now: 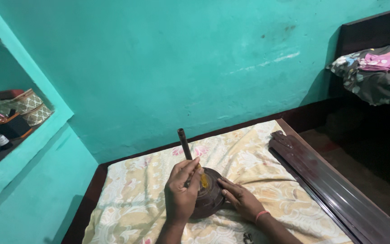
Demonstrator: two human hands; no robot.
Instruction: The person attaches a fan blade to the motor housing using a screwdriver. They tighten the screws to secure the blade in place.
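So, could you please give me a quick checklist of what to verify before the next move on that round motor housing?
1. Left hand grips the yellow-handled tool: ok.
2. Right hand steadies the round motor housing: ok.
3. Housing rests flat on the bedsheet: ok.
4. Dark shaft upright: not ok, slightly tilted.
5. Tool tip seated: cannot tell, hidden.
6. Long dark blades apart from hands: ok.

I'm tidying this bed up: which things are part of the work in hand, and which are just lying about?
In hand: left hand, yellow-handled tool, round motor housing with its rod, right hand.
Lying about: dark blades, bedsheet, shelf tins.
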